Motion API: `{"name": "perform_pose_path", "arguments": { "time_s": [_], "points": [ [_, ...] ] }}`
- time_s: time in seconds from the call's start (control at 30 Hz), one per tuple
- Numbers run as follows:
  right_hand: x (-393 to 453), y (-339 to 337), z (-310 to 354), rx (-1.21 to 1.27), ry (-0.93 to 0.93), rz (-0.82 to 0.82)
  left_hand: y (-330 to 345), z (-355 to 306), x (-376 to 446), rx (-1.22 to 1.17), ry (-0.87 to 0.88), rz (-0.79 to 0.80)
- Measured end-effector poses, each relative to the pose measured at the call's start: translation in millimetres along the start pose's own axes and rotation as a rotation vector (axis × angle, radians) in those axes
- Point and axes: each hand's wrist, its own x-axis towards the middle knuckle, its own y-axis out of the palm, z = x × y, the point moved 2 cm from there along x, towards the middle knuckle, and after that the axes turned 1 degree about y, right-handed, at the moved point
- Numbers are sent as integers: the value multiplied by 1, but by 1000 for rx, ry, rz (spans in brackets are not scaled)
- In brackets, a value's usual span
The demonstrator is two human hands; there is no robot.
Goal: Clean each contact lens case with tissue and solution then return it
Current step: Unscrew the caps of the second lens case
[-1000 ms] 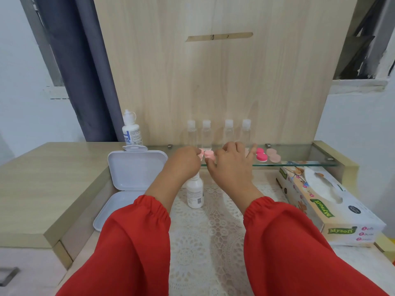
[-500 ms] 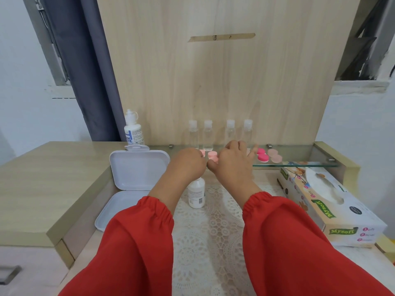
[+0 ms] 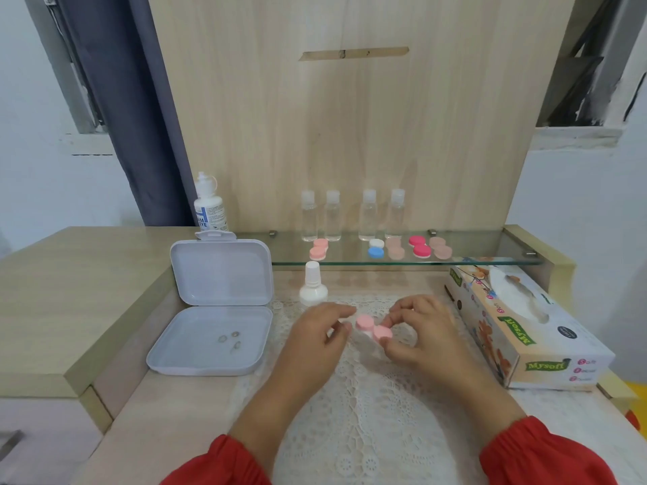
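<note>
Two hands met over the white lace mat (image 3: 371, 414) on my pale surface (image 3: 168, 421). My right hand (image 3: 425, 336) pinched one pink cap of the pink contact lens case (image 3: 373, 329) between thumb and fingertips, while my left hand (image 3: 317, 339) curled its fingers at the case's other end; whether those fingers actually touched it I could not tell. Just behind my left hand stood a small white solution bottle (image 3: 313, 285). To my left lay an open white plastic box (image 3: 213, 309) with a few small bits in its tray. A Mysoft tissue box (image 3: 518, 323) sat to my right. Beyond, a glass shelf (image 3: 490, 248) carried four clear bottles (image 3: 352, 215) and five more lens cases (image 3: 381, 248), in pink, white-and-blue, beige and magenta. A larger white bottle (image 3: 209, 204) stood by the grey curtain (image 3: 129, 110), before a light wood panel (image 3: 350, 117); the walls (image 3: 35, 190) were white.
</note>
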Motion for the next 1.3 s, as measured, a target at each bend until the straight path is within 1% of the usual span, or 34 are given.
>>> {"name": "perform_pose_path", "arguments": {
  "time_s": [0.07, 0.13, 0.23, 0.37, 0.47, 0.6, 0.83, 0.93, 1.0, 1.07, 1.1, 1.2, 1.23, 1.3],
  "points": [
    [-5, 2, -4, 48, 11, 69, 16, 4, -5, 47, -7, 132],
    [-8, 3, -9, 58, 14, 102, 25, 5, -7, 122, 19, 220],
    [-10, 6, -14, 34, 5, 142, 31, 5, -8, 198, 60, 281],
    [-9, 13, -13, -44, -4, 194, 33, 9, -5, 238, 49, 276],
    [-9, 17, -15, -70, 5, 201, 36, 8, -1, 234, 8, 277],
    [-5, 18, -16, -20, 58, 185, 42, 7, 2, 268, -45, 287],
    [-3, 20, -18, 10, 72, 185, 45, 6, 4, 361, -84, 265],
    [-4, 21, -18, 22, 82, 172, 40, 9, 1, 266, -120, 261],
    [-5, 21, -19, 48, 90, 171, 36, 14, 0, 153, -137, 327],
    [-5, 20, -19, 51, 95, 174, 34, 19, 2, 108, -114, 365],
    [-5, 20, -19, 44, 97, 176, 34, 19, 4, 113, -105, 351],
    [-5, 19, -17, 25, 104, 185, 38, 14, 5, 140, -164, 244],
    [-5, 19, -17, 23, 106, 188, 39, 13, 4, 149, -171, 229],
    [-5, 18, -16, 21, 113, 189, 39, 15, 3, 137, -162, 256]
  ]
}}
